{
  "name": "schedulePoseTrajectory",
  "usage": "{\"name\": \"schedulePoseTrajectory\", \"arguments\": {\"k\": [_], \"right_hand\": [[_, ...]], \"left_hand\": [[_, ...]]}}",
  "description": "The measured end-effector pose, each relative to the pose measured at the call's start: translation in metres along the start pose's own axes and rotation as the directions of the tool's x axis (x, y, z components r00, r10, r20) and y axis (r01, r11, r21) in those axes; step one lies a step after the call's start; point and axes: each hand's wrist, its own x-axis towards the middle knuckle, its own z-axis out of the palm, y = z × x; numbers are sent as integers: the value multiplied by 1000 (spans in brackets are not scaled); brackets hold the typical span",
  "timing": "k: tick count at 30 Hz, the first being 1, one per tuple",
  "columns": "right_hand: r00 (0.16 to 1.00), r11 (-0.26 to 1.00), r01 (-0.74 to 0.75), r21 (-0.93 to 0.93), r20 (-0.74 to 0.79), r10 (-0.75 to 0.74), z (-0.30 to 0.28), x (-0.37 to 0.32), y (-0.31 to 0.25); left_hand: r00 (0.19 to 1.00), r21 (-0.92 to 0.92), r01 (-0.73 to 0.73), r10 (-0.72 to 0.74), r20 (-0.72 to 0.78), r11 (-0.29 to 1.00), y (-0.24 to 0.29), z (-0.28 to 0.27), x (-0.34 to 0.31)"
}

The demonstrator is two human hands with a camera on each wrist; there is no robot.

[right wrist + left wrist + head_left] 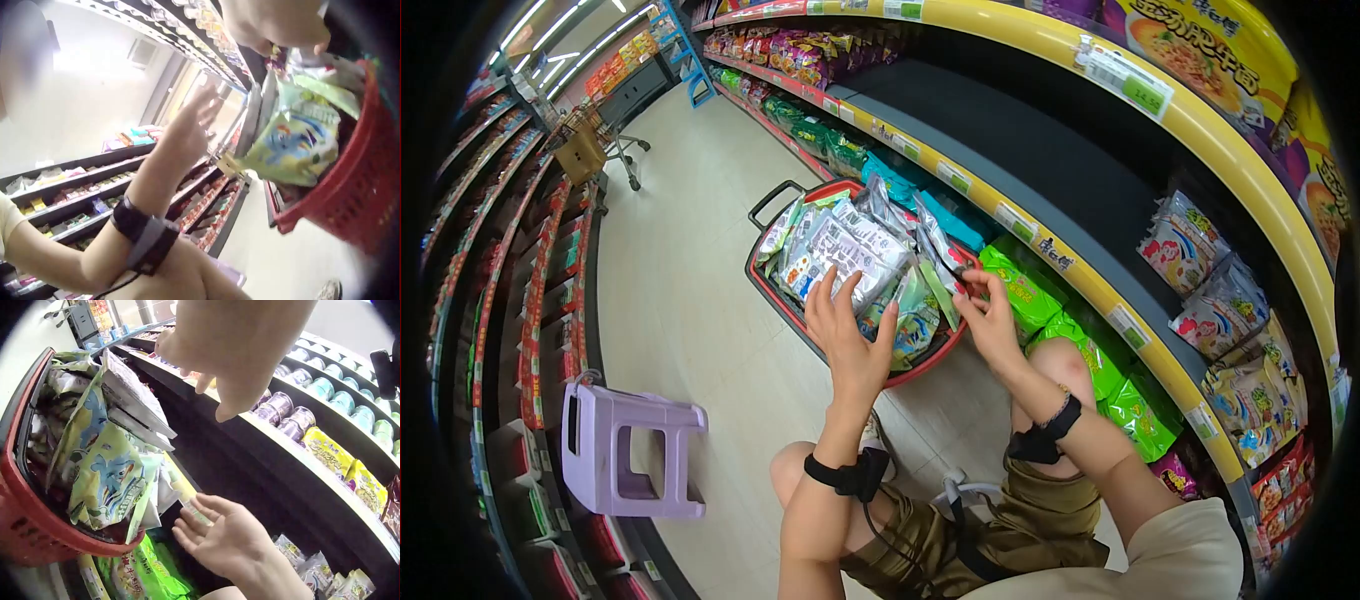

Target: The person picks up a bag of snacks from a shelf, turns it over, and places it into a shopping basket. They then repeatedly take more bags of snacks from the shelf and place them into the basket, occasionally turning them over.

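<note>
A red shopping basket [903,378] with a black handle stands on the floor, heaped with snack packets. On top lies a silver-backed packet [855,255]; my left hand [847,328] hovers at its near side, fingers spread and holding nothing. My right hand [990,322] is at the basket's right edge, its fingers loosely bent and the palm bare in the left wrist view. A pale green packet with a blue cartoon pony [111,472] stands at the basket's near end. In the right wrist view, the right hand [275,25] overlaps the packets from above.
Along the right runs a shelf [1000,150] with a yellow price rail. Several clear-bagged snacks [1185,245] sit at its near end. Bright green noodle packs [1090,350] fill the bottom level. A lilac stool [625,450] stands left, and a cart [615,145] is farther down the aisle.
</note>
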Motion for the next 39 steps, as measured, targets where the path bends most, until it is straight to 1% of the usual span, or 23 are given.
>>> {"name": "schedulePoseTrajectory", "arguments": {"k": [2, 3, 5, 7, 9, 11, 12, 13, 14, 15, 16, 17, 19, 21, 23, 25, 27, 29, 33, 35, 36, 37, 39], "right_hand": [[949, 953, -301, 33, -84, 303, 0, -24, 5], [947, 952, -305, 35, -89, 307, 0, -28, 5], [794, 779, -597, 191, 2, 608, -4, -36, 8], [773, 765, -620, 172, -34, 634, -11, -38, 10], [721, 687, -671, 279, 31, 692, -20, -40, 9], [766, 752, -608, 254, -62, 640, -22, -47, 4], [823, 814, -529, 241, -88, 561, -24, -50, 2], [870, 868, -445, 219, -125, 477, -30, -53, -1], [919, 936, -316, 157, -193, 343, -39, -54, -6], [948, 979, -188, 75, -246, 201, -50, -56, -15], [933, 999, -45, -19, -357, 35, -61, -56, -33], [888, 975, 127, -184, -417, -195, -80, -52, -51], [741, 824, 142, -549, -493, -456, -123, -46, -72], [611, 684, 123, -719, -488, -623, -165, -38, -100], [613, 624, 2, -782, -492, -619, -204, -30, -127], [638, 304, -72, -950, -279, -717, -243, -19, -147], [805, 90, -310, -946, -312, -505, -269, -12, -162], [867, 33, -364, -931, -352, -353, -283, -8, -168], [896, 6, -305, -952, -289, -339, -288, -13, -163], [877, 38, -224, -974, -218, -428, -291, -16, -157], [839, 37, -194, -980, -186, -511, -289, -17, -154], [838, 37, -192, -981, -184, -514, -290, -19, -153], [767, 45, -83, -996, -93, -635, -286, -21, -157]], "left_hand": [[998, -15, -47, 47, -38, 999, 15, -9, -6], [998, -15, -49, 49, -31, 999, 16, -10, -11], [992, -164, -107, 115, 42, 981, 14, -9, -24], [969, -323, -80, 150, 198, 943, 23, -3, -38], [892, -354, -101, 242, 381, 930, 30, 8, -51], [825, -351, -174, 331, 458, 920, 32, 23, -59], [799, -333, -230, 373, 471, 914, 33, 29, -60], [767, -326, -289, 422, 484, 900, 36, 38, -63], [782, -353, -254, 406, 473, 900, 36, 46, -66], [775, -350, -282, 427, 466, 893, 41, 51, -67], [763, -362, -296, 447, 467, 884, 47, 51, -67], [761, -366, -308, 458, 460, 879, 56, 53, -67], [747, -414, -264, 456, 484, 871, 75, 55, -70], [741, -443, -219, 444, 504, 869, 88, 60, -69], [731, -512, -290, 532, 427, 809, 101, 67, -71], [725, -545, -266, 537, 431, 795, 115, 72, -71], [722, -573, -238, 538, 436, 784, 126, 78, -71], [728, -628, -174, 528, 437, 759, 134, 89, -72], [720, -657, -190, 559, 411, 729, 141, 110, -72], [688, -665, -161, 566, 454, 729, 143, 115, -72], [690, -665, -162, 566, 452, 729, 143, 115, -72], [677, -677, -137, 567, 469, 723, 143, 116, -71], [668, -684, -113, 565, 484, 720, 143, 114, -68]]}}
